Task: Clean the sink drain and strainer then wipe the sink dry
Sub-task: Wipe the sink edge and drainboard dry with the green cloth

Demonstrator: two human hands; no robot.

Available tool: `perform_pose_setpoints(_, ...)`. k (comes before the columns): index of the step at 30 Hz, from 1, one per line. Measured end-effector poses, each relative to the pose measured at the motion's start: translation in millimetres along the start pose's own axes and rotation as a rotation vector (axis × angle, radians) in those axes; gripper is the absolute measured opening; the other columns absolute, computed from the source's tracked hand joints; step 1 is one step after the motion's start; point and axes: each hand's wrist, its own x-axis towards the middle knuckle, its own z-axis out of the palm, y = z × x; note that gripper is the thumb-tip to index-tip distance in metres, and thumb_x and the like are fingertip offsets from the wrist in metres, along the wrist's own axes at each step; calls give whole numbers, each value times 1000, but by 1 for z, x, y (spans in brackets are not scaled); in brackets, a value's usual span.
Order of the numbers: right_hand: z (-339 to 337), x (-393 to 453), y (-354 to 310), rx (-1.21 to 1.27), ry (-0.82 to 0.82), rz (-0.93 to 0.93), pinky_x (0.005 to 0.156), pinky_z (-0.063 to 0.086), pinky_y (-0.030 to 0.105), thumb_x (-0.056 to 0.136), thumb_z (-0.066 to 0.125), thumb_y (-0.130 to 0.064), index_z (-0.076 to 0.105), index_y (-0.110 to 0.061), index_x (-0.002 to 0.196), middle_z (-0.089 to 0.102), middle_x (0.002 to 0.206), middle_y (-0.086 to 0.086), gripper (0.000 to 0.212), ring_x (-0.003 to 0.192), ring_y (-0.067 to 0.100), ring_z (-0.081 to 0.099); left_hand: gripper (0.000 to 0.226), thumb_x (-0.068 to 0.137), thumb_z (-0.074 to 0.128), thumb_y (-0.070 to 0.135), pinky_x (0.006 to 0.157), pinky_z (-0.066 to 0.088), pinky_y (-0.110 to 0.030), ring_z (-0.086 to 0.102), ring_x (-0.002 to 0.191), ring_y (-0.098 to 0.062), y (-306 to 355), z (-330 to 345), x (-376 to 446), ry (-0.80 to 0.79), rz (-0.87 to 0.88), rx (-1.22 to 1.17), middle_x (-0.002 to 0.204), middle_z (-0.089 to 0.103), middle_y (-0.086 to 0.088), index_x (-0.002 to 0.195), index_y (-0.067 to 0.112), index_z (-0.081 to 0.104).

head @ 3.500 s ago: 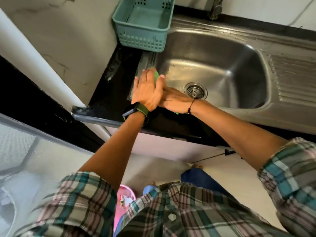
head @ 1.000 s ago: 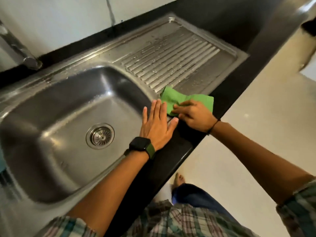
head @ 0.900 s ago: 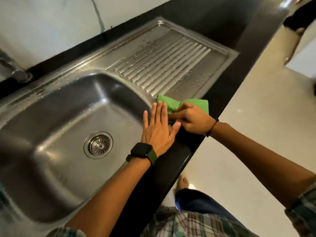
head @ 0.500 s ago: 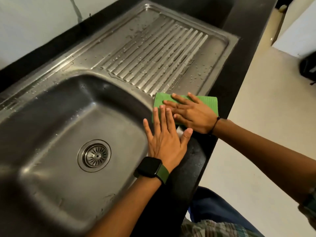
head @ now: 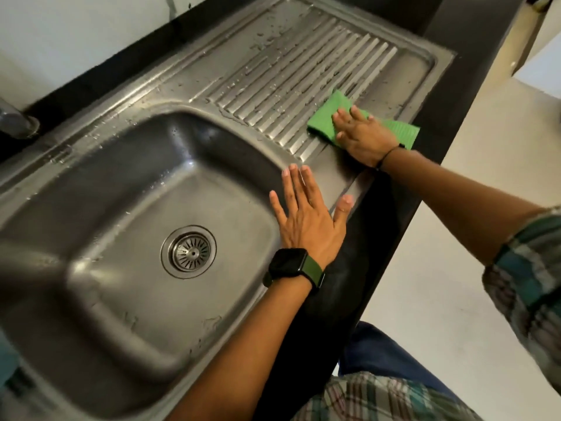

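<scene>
We see the stainless steel sink basin holding nothing loose; only the round strainer sits in its drain, and scattered droplets cling to the walls and rim. The ribbed drainboard beside it is still beaded with water along its far edge.

Our right hand lies flat, fingers spread apart, pressing the green cloth onto the near corner of the drainboard, where the ribs end; part of the cloth shows on either side of the hand. Our left hand is open too, fingers together and thumb out, resting palm-down on the sink's front rim where it meets the black surface. It holds nothing. A dark smartwatch with a green strap sits on that wrist.

Half a second ago the two hands were nearly touching, the cloth lying just at the basin's corner. Now the right hand has slid the cloth farther along the drainboard, well apart from the left, which has stayed near the basin's corner.
</scene>
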Motion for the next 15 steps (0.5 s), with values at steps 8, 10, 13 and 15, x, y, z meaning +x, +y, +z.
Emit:
perform_pose_setpoints(8,-1,-64,-37,94,-95,-315,116,16,38,89,40,-34,37,-12,139,27,152,7,55,143,23,18,74,88,8,60,113,-18,-44,-15,143,-23,27,5,31,157,56,-109,155,-14,-10,135,14,-25)
perform_pose_setpoints(10,-6,-72,-43,138,-157,-351,116,16,39,87,45,-31,45,-7,134,33,149,11,52,142,24,23,74,85,-2,63,113,-20,-40,-15,143,-19,29,6,27,222,82,-134,153,-13,-6,138,14,-20)
perform_pose_setpoints(13,-22,-80,-43,153,-117,-333,105,31,35,88,54,-7,55,11,118,51,129,30,35,122,35,46,78,82,-9,66,114,-19,-38,-15,142,-14,30,4,26,258,80,-196,154,-10,-4,141,14,-15)
perform_pose_setpoints(15,-33,-79,-47,56,-119,-346,90,37,7,90,42,9,38,32,116,53,91,41,35,91,43,55,79,81,-10,67,115,-18,-39,-13,143,-14,31,5,28,247,66,-229,156,-8,-4,141,16,-15)
